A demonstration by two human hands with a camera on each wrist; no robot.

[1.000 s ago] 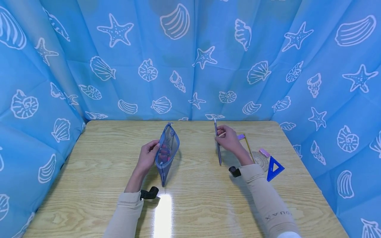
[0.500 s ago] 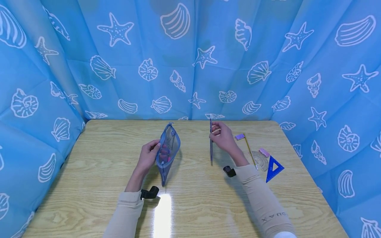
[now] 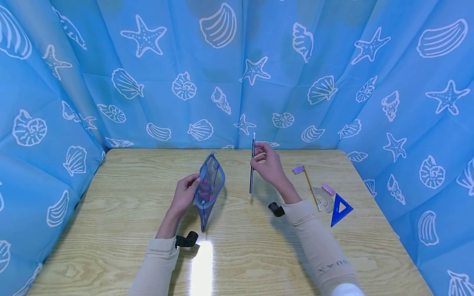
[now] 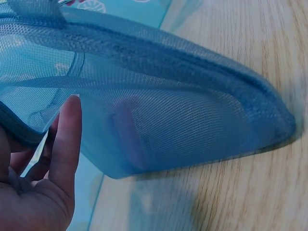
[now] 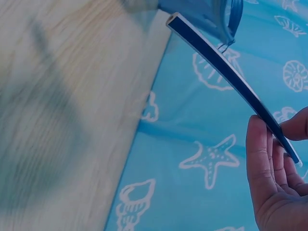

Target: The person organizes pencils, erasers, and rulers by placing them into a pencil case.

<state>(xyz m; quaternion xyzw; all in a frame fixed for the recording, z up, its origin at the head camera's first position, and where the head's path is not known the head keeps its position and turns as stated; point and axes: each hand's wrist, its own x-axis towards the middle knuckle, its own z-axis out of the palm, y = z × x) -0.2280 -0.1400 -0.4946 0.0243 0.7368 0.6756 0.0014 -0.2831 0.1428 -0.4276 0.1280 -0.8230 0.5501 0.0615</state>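
Observation:
My left hand pinches the near left edge of a blue mesh zip pouch, whose mouth gapes upward. Through the mesh in the left wrist view, a blurred pinkish object shows inside the pouch. Between thumb and fingertips my right hand holds a dark striped pencil, near its upper part. The pencil stands nearly upright above the table, to the right of the pouch and apart from it. In the right wrist view the pencil slants across the picture, one end close to the pouch's corner in the image.
On the right of the wooden table lie a yellow pencil, a purple eraser, a pink eraser, a clear protractor and a blue set square. A blue shell-print curtain encloses the back and sides.
My right hand has carried the striped pencil left and up, toward the pouch, uncovering the yellow pencil and purple eraser. The left hand and pouch have stayed almost still.

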